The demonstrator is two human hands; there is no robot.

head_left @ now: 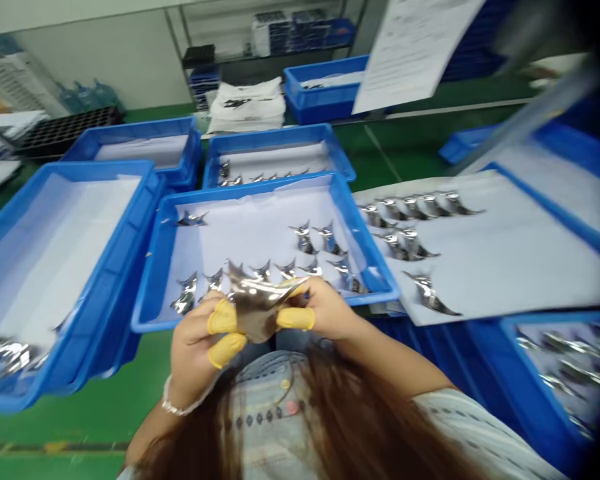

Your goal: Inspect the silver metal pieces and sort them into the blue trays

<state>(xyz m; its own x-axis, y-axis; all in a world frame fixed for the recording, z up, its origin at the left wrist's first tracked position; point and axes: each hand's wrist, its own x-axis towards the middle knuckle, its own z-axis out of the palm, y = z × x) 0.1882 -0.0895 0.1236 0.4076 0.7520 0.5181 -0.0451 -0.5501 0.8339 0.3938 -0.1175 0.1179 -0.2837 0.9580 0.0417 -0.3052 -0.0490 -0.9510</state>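
Both my hands hold one shiny curved metal part [258,303] close in front of me, above the near rim of a blue tray [150,293]. My left hand [200,353] pinches its left side with yellow finger cots on thumb and fingers. My right hand [325,308] grips its right tip, also with a yellow cot. Inside that paper-lined tray lie several more of the same metal parts [310,241], some in a row near the front.
A white sheet [510,253] at right carries several metal parts in rows. More blue trays surround it: one at left [55,267], two behind [275,150], one at lower right [560,373]. A paper sheet [415,47] hangs top right. Green floor lies below.
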